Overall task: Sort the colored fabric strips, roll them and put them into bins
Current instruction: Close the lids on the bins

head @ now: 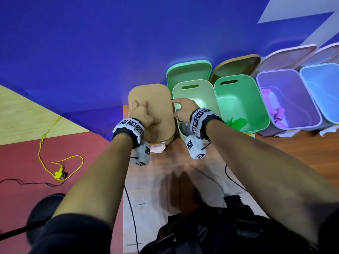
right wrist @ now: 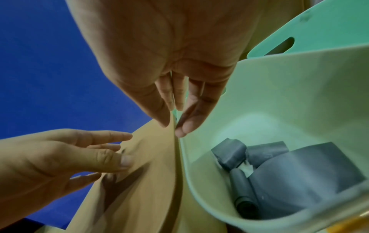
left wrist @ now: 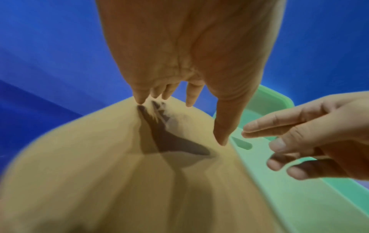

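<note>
Sorted into place already: rolled grey fabric strips (right wrist: pixel 259 173) down in the pale green bin (head: pixel 194 92), loose green strips (head: pixel 236 123) in the darker green bin (head: pixel 256 99), pink rolls (head: pixel 278 114) in the lilac bin (head: pixel 293 92). Appears to be closing off a finished colour, judging by the tan lid (head: pixel 152 107) lying flat over the leftmost bin, hard against the pale green bin's wall. Presses down on that lid with the left hand (head: pixel 145 114), fingers spread and straight, gripping nothing. Reaches with the right hand (head: pixel 183 109) to the lid's right rim, thumb above and fingertips (right wrist: pixel 183 129) down in the narrow gap beside the pale green bin; impossible to say from any view whether pinching the rim or only touching it. Probably calls next for seating that edge squarely, or else lifting it clear, with little room for fingers in the gap. Further out along the bench (head: pixel 183 171): a light blue bin (head: pixel 322 85) at the far right, contents out of sight; a green lid (head: pixel 189 70), a second tan lid (head: pixel 236 65) and lilac lids (head: pixel 288 57) propped behind the row against a blue backdrop (head: pixel 91 52). Off the bench's left edge, a yellow cord (head: pixel 60 162) and a black cable (head: pixel 27 183) on the red floor (head: pixel 18 153), well apart from the work.
</note>
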A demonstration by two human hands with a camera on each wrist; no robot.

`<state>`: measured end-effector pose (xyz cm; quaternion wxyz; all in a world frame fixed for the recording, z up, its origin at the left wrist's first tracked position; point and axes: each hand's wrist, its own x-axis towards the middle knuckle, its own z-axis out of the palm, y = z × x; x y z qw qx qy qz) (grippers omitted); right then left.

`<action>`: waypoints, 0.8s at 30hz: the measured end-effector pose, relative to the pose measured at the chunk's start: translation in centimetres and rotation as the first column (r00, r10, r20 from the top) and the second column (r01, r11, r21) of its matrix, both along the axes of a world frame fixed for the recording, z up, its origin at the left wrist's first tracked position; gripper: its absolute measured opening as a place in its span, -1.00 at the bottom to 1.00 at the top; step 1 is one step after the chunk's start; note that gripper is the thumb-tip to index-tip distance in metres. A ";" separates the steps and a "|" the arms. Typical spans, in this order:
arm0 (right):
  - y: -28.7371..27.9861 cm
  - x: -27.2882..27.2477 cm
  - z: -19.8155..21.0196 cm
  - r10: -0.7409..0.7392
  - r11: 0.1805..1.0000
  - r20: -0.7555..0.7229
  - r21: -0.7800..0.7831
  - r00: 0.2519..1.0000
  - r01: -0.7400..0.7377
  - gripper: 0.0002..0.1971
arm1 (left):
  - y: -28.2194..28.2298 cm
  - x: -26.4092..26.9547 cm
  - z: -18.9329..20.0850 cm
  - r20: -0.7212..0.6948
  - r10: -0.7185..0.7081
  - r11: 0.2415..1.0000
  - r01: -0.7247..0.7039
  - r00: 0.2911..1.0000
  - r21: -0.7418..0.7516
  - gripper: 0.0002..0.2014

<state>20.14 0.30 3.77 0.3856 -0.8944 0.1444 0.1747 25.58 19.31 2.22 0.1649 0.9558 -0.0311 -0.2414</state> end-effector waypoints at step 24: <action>-11.7 2.9 2.7 -0.206 0.978 0.086 0.050 0.975 0.203 -0.10 | -11.2 3.5 2.6 0.028 0.168 0.888 -0.138 0.985 -0.439 -0.35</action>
